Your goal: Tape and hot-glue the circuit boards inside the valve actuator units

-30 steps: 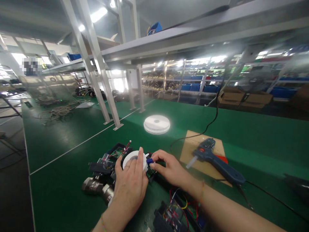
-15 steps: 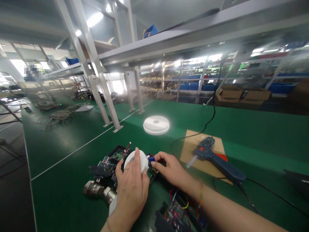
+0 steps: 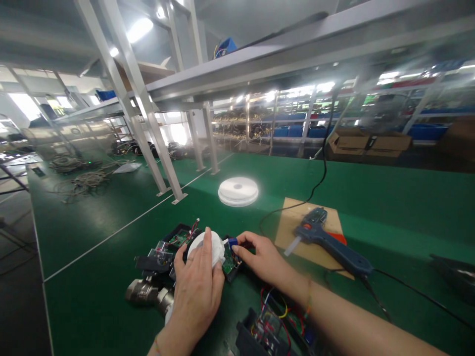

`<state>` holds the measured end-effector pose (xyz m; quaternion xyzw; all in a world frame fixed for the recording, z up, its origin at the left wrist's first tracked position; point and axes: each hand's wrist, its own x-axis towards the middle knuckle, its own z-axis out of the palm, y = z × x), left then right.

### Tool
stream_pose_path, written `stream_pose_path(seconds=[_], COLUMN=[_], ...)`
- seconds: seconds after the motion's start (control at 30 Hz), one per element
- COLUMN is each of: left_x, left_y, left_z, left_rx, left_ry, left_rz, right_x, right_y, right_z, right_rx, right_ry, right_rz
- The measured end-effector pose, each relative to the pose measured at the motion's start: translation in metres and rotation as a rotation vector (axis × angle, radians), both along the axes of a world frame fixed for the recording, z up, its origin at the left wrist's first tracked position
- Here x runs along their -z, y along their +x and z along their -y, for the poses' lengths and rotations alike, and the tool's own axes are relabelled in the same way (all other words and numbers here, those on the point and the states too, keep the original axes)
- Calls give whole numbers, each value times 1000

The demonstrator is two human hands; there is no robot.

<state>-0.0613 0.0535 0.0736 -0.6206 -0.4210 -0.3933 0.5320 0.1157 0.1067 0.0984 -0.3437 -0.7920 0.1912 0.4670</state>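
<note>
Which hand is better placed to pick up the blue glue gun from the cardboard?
The right hand, probably. It lies nearer to the glue gun and pinches only a small blue part, while the left hand presses on the white disc.

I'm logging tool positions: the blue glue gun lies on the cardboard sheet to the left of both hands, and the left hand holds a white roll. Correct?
Not quite. The head view shows the blue glue gun on the cardboard sheet to the right of both hands. The left hand does hold the white roll.
</note>
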Motion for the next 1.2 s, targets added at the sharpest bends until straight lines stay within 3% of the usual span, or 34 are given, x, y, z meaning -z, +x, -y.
stream_pose_path(seconds=[0.23,0.47,0.73,0.9,1.03,1.1,1.2], left_x=[2,3,2,6,11,11,5], left_y=[-6,-11,-10,-6,-8,-11,-16], left_z=[6,8,11,15,14,13,16], left_rx=[69,45,47,139,263,411,709], left_ry=[20,98,149,147,-5,-170,-451], left_rz=[-2,-61,-67,-6,286,497,774], right_x=[-13,-19,-18,-19,-27,-29,-27], right_y=[7,-6,-18,-21,-17,-14,-15], right_z=[18,42,52,54,57,60,65], right_rx=[22,-3,94,131,74,58,54], right_ry=[76,504,569,621,432,390,555], right_rz=[207,51,71,29,-95,-135,-143])
